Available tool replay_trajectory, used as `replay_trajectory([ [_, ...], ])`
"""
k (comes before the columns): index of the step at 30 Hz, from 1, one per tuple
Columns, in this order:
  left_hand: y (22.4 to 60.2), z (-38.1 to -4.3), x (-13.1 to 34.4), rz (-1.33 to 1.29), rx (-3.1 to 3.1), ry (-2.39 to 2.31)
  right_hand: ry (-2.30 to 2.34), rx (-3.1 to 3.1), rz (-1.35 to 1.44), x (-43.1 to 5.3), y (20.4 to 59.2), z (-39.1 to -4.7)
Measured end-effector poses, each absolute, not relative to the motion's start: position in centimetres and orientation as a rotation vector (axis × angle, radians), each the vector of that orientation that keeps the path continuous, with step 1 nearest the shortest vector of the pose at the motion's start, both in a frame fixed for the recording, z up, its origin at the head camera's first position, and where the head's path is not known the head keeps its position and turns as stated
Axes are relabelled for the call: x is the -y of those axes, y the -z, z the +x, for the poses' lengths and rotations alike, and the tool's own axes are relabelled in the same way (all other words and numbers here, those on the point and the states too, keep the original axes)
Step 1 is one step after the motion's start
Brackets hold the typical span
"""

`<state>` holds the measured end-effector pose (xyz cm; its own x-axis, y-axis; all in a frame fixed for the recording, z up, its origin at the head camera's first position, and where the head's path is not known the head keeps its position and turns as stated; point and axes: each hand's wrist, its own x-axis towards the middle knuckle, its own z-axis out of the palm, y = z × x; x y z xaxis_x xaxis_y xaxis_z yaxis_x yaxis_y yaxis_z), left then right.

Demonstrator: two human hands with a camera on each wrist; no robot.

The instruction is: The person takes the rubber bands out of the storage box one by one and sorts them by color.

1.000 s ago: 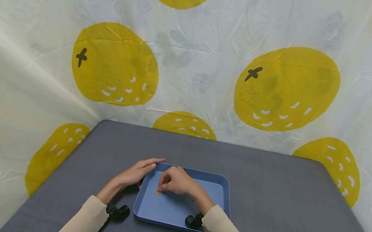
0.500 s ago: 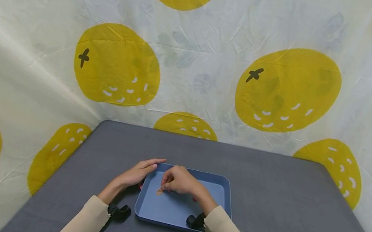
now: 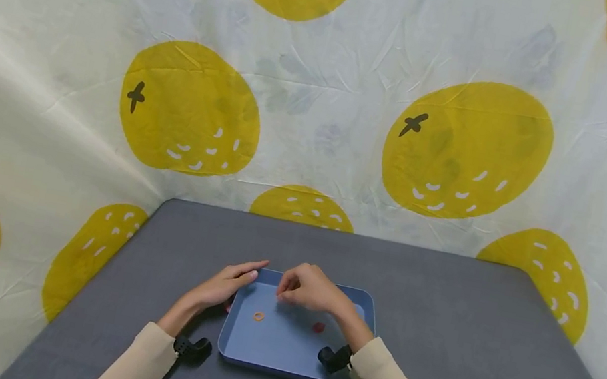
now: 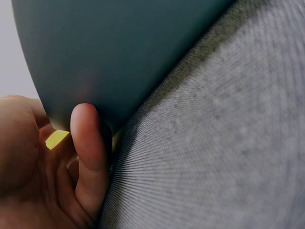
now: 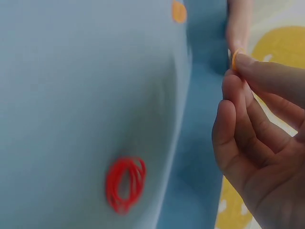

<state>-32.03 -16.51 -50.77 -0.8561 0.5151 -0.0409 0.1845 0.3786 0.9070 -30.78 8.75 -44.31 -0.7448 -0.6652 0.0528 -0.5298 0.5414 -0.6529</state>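
Note:
A shallow blue tray (image 3: 287, 349) lies on the table. My left hand (image 3: 222, 287) holds its far left corner, thumb along the rim; in the left wrist view a fingertip (image 4: 86, 117) presses the outer wall. Over the tray's far part, my right hand (image 3: 310, 289) pinches a thin orange rubber band (image 5: 234, 59) between thumb and forefinger. Another orange ring-shaped band (image 3: 259, 316) lies in the left part of the tray. Below the right wrist is a small bundle of red bands (image 5: 125, 184), looped together on the tray floor.
A grey cloth-covered table (image 3: 463, 353) extends around the tray. Behind it hangs a white curtain (image 3: 330, 106) printed with yellow fruit. Black wrist cameras (image 3: 194, 350) sit on both wrists, the right one overlapping the tray's near edge.
My right hand has lifted off the tray's left part and moved right and away, uncovering the orange ring and the red bundle. My left hand has stayed at the corner.

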Motion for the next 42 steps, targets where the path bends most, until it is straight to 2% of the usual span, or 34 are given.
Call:
replay_trajectory([
  [28, 50.7, -31.9, 16.5, 0.662, -2.339, -1.478, 1.146, -2.636, -0.834, -18.7, 40.6, -30.1],
  [35, 50.7, -31.9, 16.5, 0.664, -2.328, -1.482, 1.176, -2.697, -0.757, -21.8, 40.0, -29.3],
  [39, 50.9, -32.0, 16.6, 0.650, -2.334, -1.479, 1.158, -2.737, -0.706, -23.0, 38.2, -27.7],
  [42, 50.9, -32.0, 16.6, 0.640, -2.343, -1.470, 1.168, -2.744, -0.668, -24.9, 38.9, -27.9],
])
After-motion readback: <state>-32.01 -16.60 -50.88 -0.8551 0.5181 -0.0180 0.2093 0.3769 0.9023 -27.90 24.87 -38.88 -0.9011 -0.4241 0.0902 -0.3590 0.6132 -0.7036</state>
